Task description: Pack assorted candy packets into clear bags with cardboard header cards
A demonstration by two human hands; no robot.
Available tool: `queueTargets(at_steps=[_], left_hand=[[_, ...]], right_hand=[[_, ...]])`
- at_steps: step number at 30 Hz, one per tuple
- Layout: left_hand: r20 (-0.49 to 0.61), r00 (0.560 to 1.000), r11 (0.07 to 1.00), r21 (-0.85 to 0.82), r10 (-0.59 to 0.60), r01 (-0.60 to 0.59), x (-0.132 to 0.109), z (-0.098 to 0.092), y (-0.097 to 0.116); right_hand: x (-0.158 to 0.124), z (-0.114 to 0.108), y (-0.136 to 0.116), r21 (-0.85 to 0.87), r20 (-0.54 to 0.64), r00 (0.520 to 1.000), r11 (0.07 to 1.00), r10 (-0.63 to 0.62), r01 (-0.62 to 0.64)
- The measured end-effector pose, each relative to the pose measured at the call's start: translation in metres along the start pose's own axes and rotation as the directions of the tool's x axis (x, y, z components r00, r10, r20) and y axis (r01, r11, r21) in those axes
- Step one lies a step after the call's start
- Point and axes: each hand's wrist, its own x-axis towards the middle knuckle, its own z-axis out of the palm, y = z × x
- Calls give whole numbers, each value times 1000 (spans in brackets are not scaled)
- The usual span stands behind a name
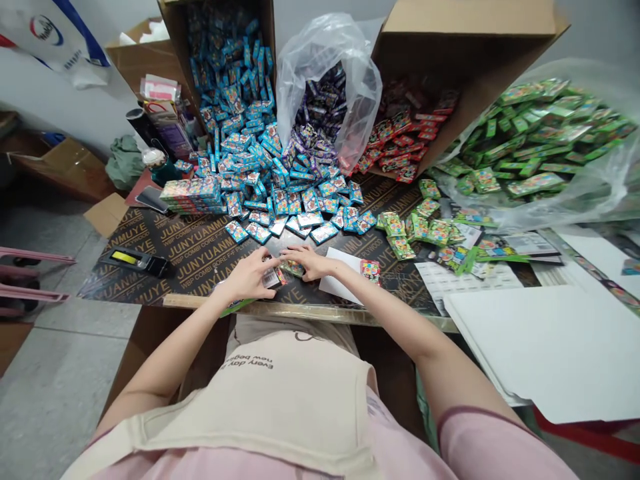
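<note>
a printed black plywood board (195,250), a phone (151,199), crumpled green cloth (125,163), stacked white card sheets (545,353)

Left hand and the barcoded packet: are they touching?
Touching: the head view shows the left hand with its fingers lying on the edge of the barcoded packet, with no gap between them.

Bright, even, diffuse light fills the scene with no visible source, leaving only soft, faint shadows under the left hand (243,277) and right hand (309,261). The clear plastic bag (327,87) at the far centre and the plastic sheet (590,180) at the far right pick up pale, milky glare. Wide-angle distortion bows the near table edge (310,308) and splays the cardboard boxes (465,40) outward. The centre looks fairly sharp, with no strong motion blur, while fine print softens.
</note>
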Motion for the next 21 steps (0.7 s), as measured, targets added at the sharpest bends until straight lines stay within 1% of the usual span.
queueTargets(at_steps=[3, 5, 6, 7, 9, 10, 11, 12, 13, 15, 16, 17, 19, 21], left_hand=[[-79, 995, 997, 39, -63, 66, -5, -2, -3], [-144, 984, 994, 0, -109, 110, -7, -5, -6], [-172, 976, 991, -36, -131, 126, -8, -6, -8], [-195, 969, 987, -76, -151, 138, -8, -7, -9], [-217, 960, 978, -151, -175, 144, -7, -6, -11], [-220, 960, 974, -182, -175, 136, -5, -5, -12], [-220, 961, 970, -211, -168, 121, -4, -4, -12], [-217, 964, 966, -240, -153, 99, -2, -2, -12], [-213, 968, 960, -269, -135, 75, 0, 0, -11], [-201, 974, 947, -321, -102, 33, 3, 5, -9], [-192, 977, 940, -341, -87, 16, 4, 7, -8], [-187, 980, 933, -360, -75, 3, 5, 9, -7], [-173, 984, 921, -390, -52, -20, 5, 12, -5], [-152, 988, 907, -420, -34, -33, 5, 13, -3]], right_hand=[[4, 5, 0, -26, -150, 986, 997, 69, -74], [0, 5, -3, -41, -285, 949, 988, 134, -152], [-3, 3, -5, -31, -373, 913, 981, 164, -189], [-7, 1, -8, -2, -470, 861, 975, 194, -221], [-15, -8, -17, 87, -649, 718, 962, 251, -257], [-20, -13, -22, 115, -707, 657, 959, 263, -260], [-24, -18, -28, 110, -739, 626, 961, 251, -255], [-28, -22, -35, 70, -748, 628, 966, 215, -247], [-31, -26, -41, 4, -736, 657, 972, 163, -236], [-36, -30, -51, -143, -658, 752, 971, 49, -189], [-38, -31, -54, -199, -610, 793, 967, 2, -156], [-39, -32, -56, -237, -570, 821, 964, -35, -123], [-41, -32, -57, -272, -524, 846, 961, -101, -54], [-41, -33, -55, -277, -506, 847, 961, -161, 16]])
